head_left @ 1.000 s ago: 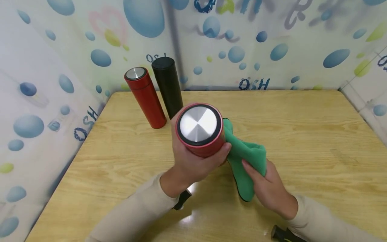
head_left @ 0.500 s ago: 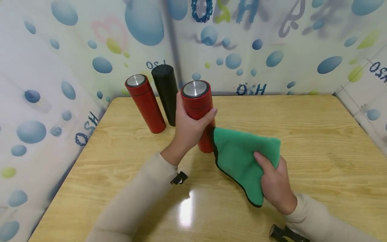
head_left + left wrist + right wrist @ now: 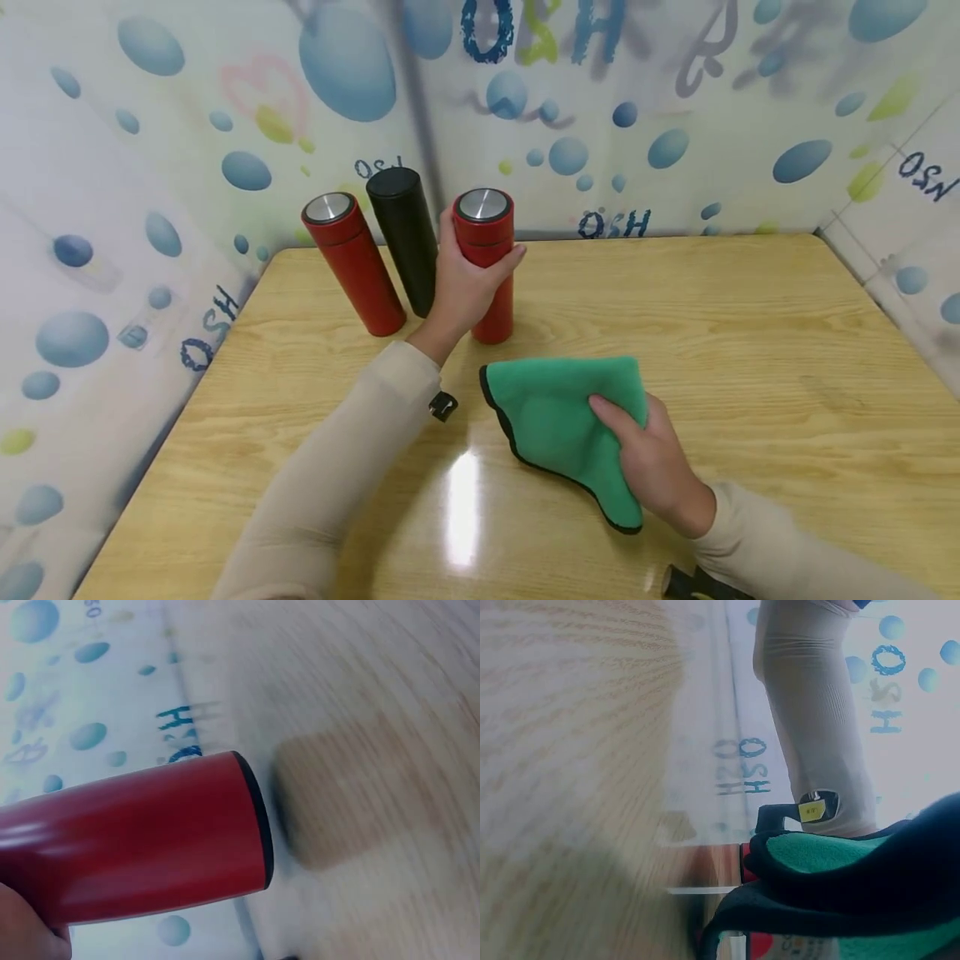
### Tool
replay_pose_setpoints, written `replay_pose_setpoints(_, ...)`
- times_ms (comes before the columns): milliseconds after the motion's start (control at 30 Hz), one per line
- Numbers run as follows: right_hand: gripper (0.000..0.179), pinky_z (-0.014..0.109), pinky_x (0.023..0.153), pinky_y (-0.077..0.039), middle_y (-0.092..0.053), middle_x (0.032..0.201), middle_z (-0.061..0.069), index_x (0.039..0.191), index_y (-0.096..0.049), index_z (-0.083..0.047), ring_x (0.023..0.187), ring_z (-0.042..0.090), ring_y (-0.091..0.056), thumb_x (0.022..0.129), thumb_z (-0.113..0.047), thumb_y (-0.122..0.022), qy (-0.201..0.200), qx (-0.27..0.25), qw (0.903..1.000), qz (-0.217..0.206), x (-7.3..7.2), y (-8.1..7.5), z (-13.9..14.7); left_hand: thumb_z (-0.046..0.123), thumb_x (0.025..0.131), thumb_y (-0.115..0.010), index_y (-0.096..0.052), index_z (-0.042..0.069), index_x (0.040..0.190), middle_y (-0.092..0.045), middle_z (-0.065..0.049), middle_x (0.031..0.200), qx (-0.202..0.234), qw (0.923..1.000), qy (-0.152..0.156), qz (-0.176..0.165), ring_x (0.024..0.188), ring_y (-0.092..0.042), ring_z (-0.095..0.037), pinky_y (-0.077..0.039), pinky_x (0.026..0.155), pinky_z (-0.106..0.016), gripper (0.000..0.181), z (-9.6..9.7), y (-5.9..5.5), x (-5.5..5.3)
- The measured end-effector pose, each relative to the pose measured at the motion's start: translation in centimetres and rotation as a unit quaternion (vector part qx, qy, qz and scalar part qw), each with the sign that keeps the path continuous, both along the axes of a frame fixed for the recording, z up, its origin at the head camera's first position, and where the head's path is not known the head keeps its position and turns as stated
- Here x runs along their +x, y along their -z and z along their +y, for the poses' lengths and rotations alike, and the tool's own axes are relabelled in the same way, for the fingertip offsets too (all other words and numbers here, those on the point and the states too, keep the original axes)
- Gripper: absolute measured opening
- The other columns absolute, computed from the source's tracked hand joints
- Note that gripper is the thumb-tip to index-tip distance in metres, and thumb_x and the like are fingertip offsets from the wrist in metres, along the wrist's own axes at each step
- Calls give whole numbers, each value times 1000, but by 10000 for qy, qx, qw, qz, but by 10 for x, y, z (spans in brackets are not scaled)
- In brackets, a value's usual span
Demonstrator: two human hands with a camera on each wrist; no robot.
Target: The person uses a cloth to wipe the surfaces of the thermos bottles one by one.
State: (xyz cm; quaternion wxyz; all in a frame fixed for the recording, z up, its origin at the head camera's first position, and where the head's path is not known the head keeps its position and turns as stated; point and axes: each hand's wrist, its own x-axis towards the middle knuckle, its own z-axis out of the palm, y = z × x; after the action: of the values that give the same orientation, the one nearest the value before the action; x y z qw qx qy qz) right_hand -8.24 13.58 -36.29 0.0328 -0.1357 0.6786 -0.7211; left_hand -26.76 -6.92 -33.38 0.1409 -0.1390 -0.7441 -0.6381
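Observation:
My left hand [image 3: 459, 287] grips a red thermos bottle [image 3: 495, 310] with a silver-topped lid, thumb across its front and fingers behind it. The bottle stands upright beside a black bottle [image 3: 405, 242]. In the left wrist view, its dark-rimmed base is close over the table, whose surface mirrors it. My right hand [image 3: 652, 458] pinches a green cloth [image 3: 562, 417] with black edging, thumb on top and fingers hidden beneath. The cloth hangs toward the left, apart from the bottle. In the right wrist view the cloth's green folds [image 3: 817, 853] show at the lower right.
Another red thermos bottle [image 3: 363, 275] with a silver top stands left of the black bottle. Behind the wooden table [image 3: 712, 333] is a wall covering [image 3: 675, 83] with blue spots and letters. Dark camera mounts sit at both wrists.
The red bottle, first tilted with its lid toward me and touching the cloth, has moved away to the back, upright beside the black one. The cloth has parted from it and spread out.

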Motion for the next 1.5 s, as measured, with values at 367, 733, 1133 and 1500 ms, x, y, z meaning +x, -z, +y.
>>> replay_pose_setpoints(367,25,30,84,-59,-70,110,-4,124,-57,-6,102,13,-70,108,-17,-41,-118,73,9999,-47,-3,2,-1,18,85,-79,-23,20,151,-47,-2,144,87,9994,-68,-340,132,-46,-16,-54,100,-39,86,4,-7,4)
replay_pose_setpoints(733,25,29,84,-59,-70,110,-3,123,-57,-5,102,12,-69,107,-16,-42,-25,159,9999,-53,-5,4,-1,18,85,-80,-21,20,152,-48,-3,144,117,9995,-170,-255,131,-47,-16,-54,99,-38,89,6,-8,-7)
replay_pose_setpoints(1133,30,29,87,-58,-70,113,-3,127,-54,1,105,13,-68,108,-19,-41,-160,202,9995,-172,-7,4,-3,18,84,-80,-22,17,152,-48,-5,143,135,9995,-285,-72,130,-47,-16,-53,100,-37,89,-1,-7,-18)
replay_pose_setpoints(1500,33,28,89,-57,-69,116,-4,130,-53,2,108,12,-67,108,-18,-41,-333,259,9990,-177,-6,7,-3,20,84,-80,-21,20,152,-49,-3,143,36,9990,-362,-257,130,-48,-15,-53,100,-37,90,-5,-2,-27)
